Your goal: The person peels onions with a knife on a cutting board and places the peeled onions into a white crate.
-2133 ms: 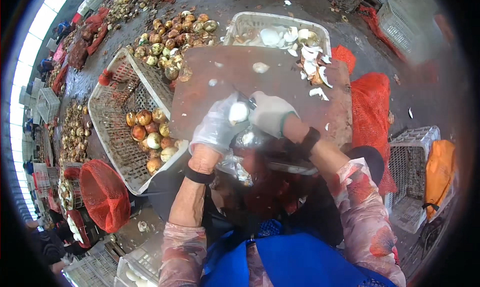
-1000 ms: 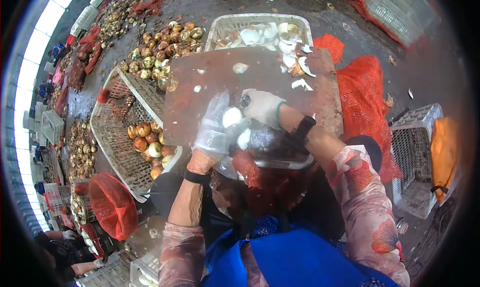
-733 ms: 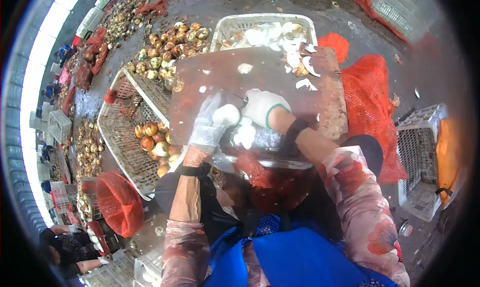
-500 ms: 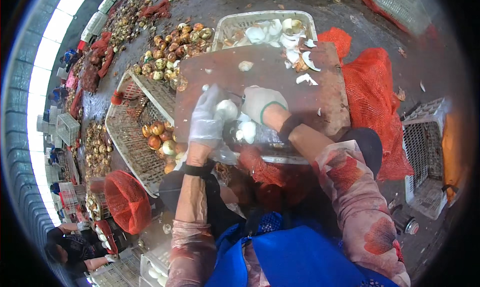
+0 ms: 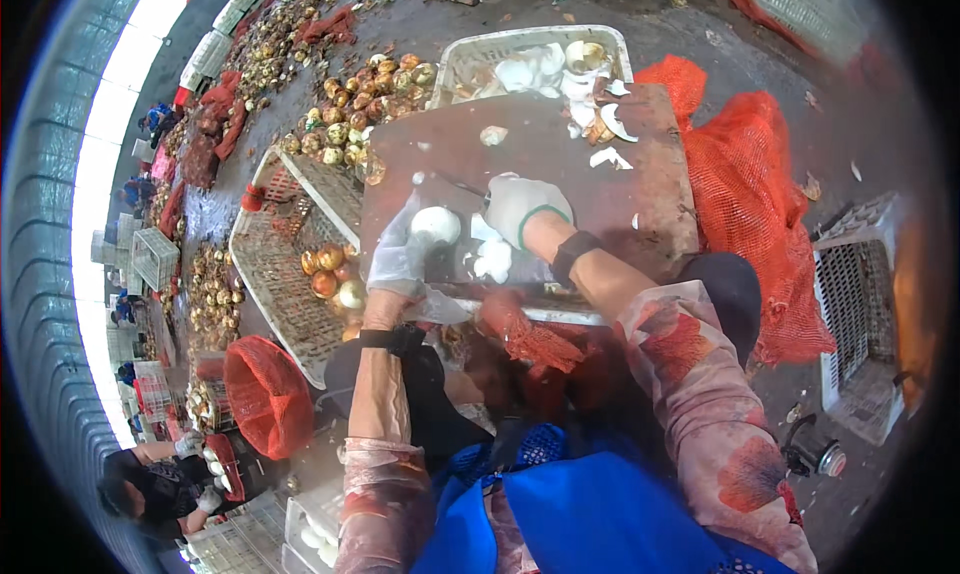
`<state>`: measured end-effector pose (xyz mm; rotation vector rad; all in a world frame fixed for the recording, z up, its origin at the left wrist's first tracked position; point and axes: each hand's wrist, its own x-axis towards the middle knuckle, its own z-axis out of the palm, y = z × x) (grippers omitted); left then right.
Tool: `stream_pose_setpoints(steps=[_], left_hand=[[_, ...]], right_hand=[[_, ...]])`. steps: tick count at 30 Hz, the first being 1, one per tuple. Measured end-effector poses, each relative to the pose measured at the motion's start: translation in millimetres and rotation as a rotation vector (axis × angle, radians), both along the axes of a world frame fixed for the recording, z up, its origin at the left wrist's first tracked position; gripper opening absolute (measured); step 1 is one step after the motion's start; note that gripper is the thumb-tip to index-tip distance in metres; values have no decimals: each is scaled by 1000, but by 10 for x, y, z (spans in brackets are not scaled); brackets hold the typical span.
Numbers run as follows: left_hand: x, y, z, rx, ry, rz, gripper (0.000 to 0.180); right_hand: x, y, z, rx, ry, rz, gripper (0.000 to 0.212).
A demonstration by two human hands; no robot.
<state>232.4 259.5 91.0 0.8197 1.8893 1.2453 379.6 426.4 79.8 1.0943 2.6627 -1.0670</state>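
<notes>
A peeled white onion (image 5: 437,225) sits on a reddish-brown board (image 5: 640,199) between two gloved hands, as I watch from a distance through the head camera. It lies just to the right of the left hand (image 5: 393,249), against the thumb side as far as I can make out, and to the left of the right hand (image 5: 525,211), slightly nearer the wearer's body. The left hand is clearly the closer of the two; a gap separates the onion from the right fist.

The left hand's fingers extend away from the body alongside the onion; with the thumb hard to make out, I cannot tell whether they grip it or merely steady it. The right hand is clenched around a knife (image 5: 463,184), its handle mostly hidden from me. The blade's long axis slants leftward and away from the body, passing beyond the onion's far side, apparently without contact. The onion looks nearly round, so I read no long axis in it. White scraps (image 5: 492,262) lie to the right hand's near left; a red mesh bag (image 5: 745,184) slumps well to its right.
</notes>
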Motion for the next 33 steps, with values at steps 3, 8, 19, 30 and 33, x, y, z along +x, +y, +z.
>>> stream_pose_setpoints(steps=[3, 8, 19, 30, 33], left_hand=[[22, -53, 104, -13, 51, -63, 60], [-31, -112, -46, 66, -84, -75, 57], [-158, -253, -380, 278, -224, -1, 55], [-251, -63, -291, 166, -110, 98, 45], [-254, -95, -312, 206, -193, 76, 42]], right_hand=[[51, 31, 271, -17, 29, 64, 41], [-175, -79, 152, -66, 139, 119, 37], [-319, -184, 5, 236, 75, 511, 19], [-369, -184, -12, 371, -43, 606, 17], [-380, -214, -8, 112, 66, 319, 20]])
